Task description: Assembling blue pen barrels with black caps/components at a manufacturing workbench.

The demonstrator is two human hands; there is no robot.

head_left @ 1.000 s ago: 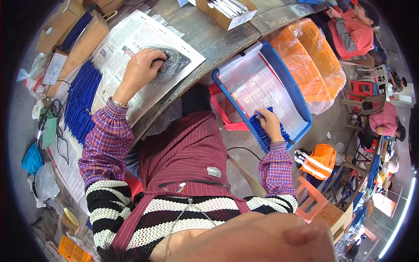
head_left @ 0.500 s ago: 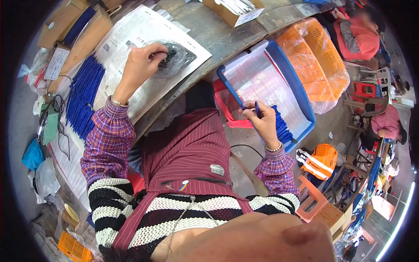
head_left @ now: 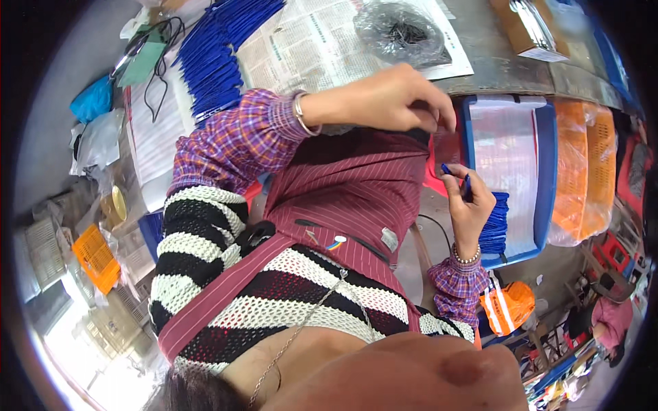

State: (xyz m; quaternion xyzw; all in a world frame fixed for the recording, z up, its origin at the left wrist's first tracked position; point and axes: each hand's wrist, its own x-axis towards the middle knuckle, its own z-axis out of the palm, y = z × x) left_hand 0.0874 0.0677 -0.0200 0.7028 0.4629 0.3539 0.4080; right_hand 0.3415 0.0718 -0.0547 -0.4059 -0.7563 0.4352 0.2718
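My left hand (head_left: 411, 103) is over the near edge of the table, its thumb and fingers curled together. Whatever it may pinch is too small to make out. Lower and to the right, my right hand (head_left: 473, 204) grips a slim blue pen-like stick (head_left: 468, 186) whose tip points toward the left hand. Beside the right hand, a bundle of similar blue sticks (head_left: 495, 222) lies in a blue tray (head_left: 546, 171) lined with pale sheeting. A clear plastic bag (head_left: 373, 31) holding thin black pieces (head_left: 406, 33) sits on newspaper (head_left: 301, 51) beyond the left hand.
Many blue sticks (head_left: 212, 61) are spread at the far left of the table (head_left: 507, 75). An open carton (head_left: 541, 51) of white sticks stands at the far right. Orange crates (head_left: 582, 178) in plastic wrap adjoin the blue tray. A red stool (head_left: 433, 179) is below the table edge.
My left hand has come away from the bag of black pieces and moved toward my right hand. My right hand keeps hold of the blue stick. The whole view has swung round.
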